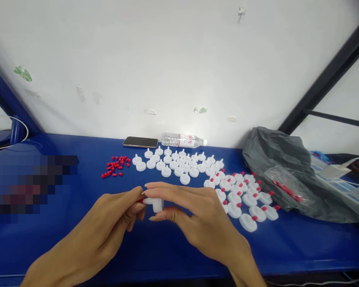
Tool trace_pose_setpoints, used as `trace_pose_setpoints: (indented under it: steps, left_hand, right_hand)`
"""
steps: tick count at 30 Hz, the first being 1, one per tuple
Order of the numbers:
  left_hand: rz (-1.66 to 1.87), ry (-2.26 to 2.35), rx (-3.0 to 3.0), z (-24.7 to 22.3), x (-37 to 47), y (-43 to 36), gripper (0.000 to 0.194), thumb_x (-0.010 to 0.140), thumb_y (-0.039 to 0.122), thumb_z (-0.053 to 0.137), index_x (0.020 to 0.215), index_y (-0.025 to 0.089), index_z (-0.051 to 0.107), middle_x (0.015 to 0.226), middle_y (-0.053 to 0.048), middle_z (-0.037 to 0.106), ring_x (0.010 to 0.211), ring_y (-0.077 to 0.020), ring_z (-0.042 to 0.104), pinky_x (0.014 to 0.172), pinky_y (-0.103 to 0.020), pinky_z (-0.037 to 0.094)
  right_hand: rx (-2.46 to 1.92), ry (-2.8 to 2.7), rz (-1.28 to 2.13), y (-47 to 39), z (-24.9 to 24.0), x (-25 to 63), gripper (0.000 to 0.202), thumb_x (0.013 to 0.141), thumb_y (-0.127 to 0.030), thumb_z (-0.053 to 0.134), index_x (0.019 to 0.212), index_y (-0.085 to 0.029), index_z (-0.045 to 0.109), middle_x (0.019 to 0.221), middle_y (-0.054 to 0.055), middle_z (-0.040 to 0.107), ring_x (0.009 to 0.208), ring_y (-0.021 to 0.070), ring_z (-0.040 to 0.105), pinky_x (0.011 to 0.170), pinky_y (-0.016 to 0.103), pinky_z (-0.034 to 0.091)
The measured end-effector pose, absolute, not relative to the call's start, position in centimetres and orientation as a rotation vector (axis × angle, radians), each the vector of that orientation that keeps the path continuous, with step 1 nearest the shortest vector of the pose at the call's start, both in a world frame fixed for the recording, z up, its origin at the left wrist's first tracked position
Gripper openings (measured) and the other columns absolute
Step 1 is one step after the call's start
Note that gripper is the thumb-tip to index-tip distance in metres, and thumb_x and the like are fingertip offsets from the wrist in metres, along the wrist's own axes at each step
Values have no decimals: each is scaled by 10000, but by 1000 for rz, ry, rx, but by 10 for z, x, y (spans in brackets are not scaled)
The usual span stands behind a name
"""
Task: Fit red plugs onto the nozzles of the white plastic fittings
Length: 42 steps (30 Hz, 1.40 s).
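Above the front part of the table, my two hands meet around a white nozzle cap (158, 205), which lies sideways with its spout to the left. My right hand (200, 213) grips its round base between thumb and fingers. At the spout's end, my left hand (113, 223) pinches a small red tip cap (141, 201), mostly hidden by the fingers. Behind the hands stand several white nozzle caps (166, 172) with bare spouts. To the right, several more white caps (248, 222) carry red tips. Loose red tip caps (109, 173) lie scattered at the left.
A phone (140, 142) and a clear plastic bottle (184, 140) lie along the wall on the blue table (77, 231). On the right, a grey plastic bag (263, 149) sits beneath a clear bag of red tip caps (288, 190). A blurred patch (24, 187) covers the left side.
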<state>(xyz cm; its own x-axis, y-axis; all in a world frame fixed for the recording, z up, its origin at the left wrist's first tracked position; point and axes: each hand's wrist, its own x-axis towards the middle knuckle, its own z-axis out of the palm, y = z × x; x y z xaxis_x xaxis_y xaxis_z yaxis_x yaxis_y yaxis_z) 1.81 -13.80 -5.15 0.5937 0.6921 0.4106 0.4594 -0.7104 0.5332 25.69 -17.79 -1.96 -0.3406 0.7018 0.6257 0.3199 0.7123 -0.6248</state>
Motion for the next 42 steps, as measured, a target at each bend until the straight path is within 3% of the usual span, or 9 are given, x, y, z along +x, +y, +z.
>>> trace_pose_setpoints:
  steps: [6, 9, 14, 22, 30, 34, 38, 42]
  left_hand:
    - [949, 889, 2377, -44, 24, -143, 243, 1111, 289, 354, 1152, 264, 593, 675, 70, 605, 570, -121, 560, 682, -274, 457]
    - [956, 956, 2385, -37, 26, -145, 247, 1111, 335, 369, 1060, 258, 598, 674, 66, 604, 600, -125, 572, 694, -274, 445]
    - [826, 934, 2391, -26, 34, -140, 373, 1118, 372, 344, 837, 231, 545, 683, 50, 604, 595, -115, 557, 612, -262, 397]
    - [680, 988, 2474, -28, 41, -132, 402, 1121, 392, 364, 811, 224, 557, 709, 53, 611, 625, -111, 577, 631, -264, 383]
    - [475, 964, 2483, -27, 35, -132, 394, 1126, 397, 337, 826, 228, 529, 717, 53, 604, 626, -115, 562, 633, -282, 359]
    - [451, 917, 2528, -29, 38, -134, 395, 1125, 390, 341, 824, 230, 541, 716, 51, 599, 605, -115, 537, 619, -286, 344]
    - [450, 922, 2542, -30, 37, -134, 390, 1122, 390, 356, 829, 231, 559, 718, 51, 600, 608, -114, 546, 621, -282, 354]
    - [456, 909, 2559, -31, 36, -134, 375, 1116, 383, 380, 843, 236, 589, 740, 49, 628, 629, -113, 585, 638, -275, 382]
  right_hand:
    - [-783, -1920, 475, -177, -25, 252, 491, 945, 50, 632, 1351, -219, 692, 1395, -40, 726, 1246, 97, 699, 1089, 149, 520]
    - [-776, -1931, 465, -175, -25, 250, 430, 979, -8, 632, 1349, -221, 688, 1405, -31, 720, 1263, 105, 690, 1098, 168, 522]
    - [-1006, -2021, 413, -178, -18, 251, 311, 1033, -248, 664, 1344, -263, 671, 1384, -20, 730, 1279, 156, 680, 1137, 281, 515]
    - [-1437, -2322, 326, -181, -16, 260, 116, 1012, -241, 669, 1114, -189, 691, 1112, 78, 768, 1113, 282, 699, 1097, 497, 482]
    - [-1842, -2156, 545, -189, -13, 290, 175, 947, -177, 727, 1079, -279, 676, 1170, 29, 722, 1142, 304, 659, 955, 476, 541]
    - [-1845, -2151, 470, -186, -11, 295, 154, 968, -210, 709, 1112, -264, 698, 1198, 47, 722, 1197, 308, 640, 1018, 498, 522]
    - [-1669, -2194, 398, -182, -14, 294, 253, 987, -215, 700, 1238, -248, 697, 1306, 57, 714, 1272, 265, 631, 1100, 437, 490]
    - [-1712, -2207, 366, -178, -19, 299, 271, 972, -144, 687, 1221, -243, 725, 1255, 73, 744, 1230, 280, 662, 1042, 434, 526]
